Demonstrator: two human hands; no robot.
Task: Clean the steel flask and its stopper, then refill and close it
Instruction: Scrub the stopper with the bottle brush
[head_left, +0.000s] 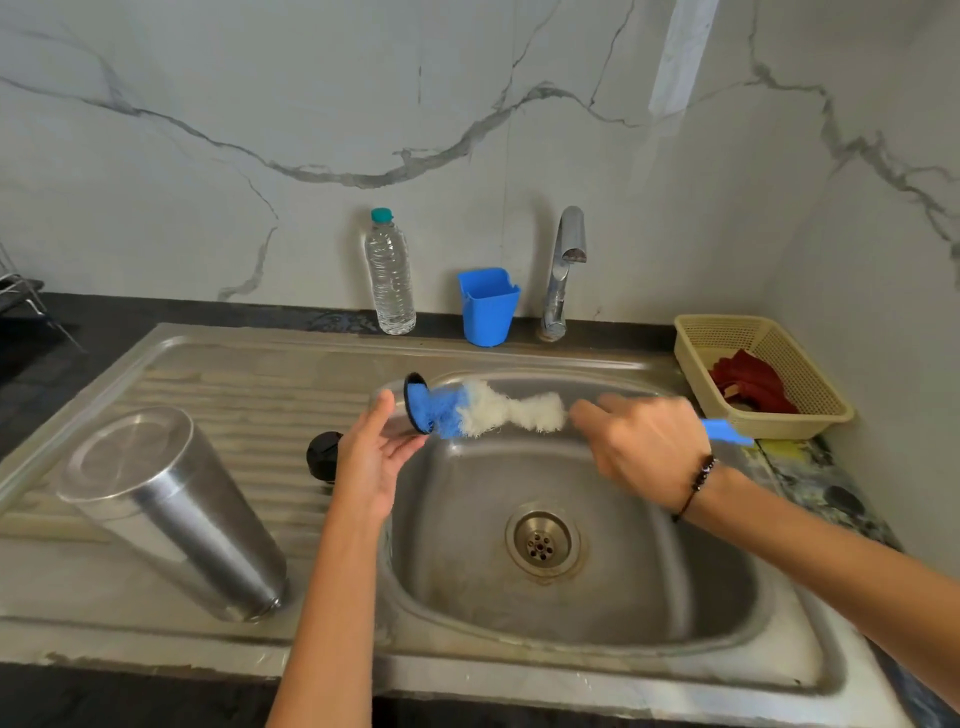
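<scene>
A: Any writing to read here, a brand, a number, a label?

B: None I can make out. The clear plastic water bottle with the teal cap (389, 275), standing at the back in the upper middle of the frame, shows no legible label.

A: And the blue plastic cup (487, 306) beside it?

B: Plain. The upturned steel tumbler (171, 512) at lower left carries no readable mark either.
</scene>
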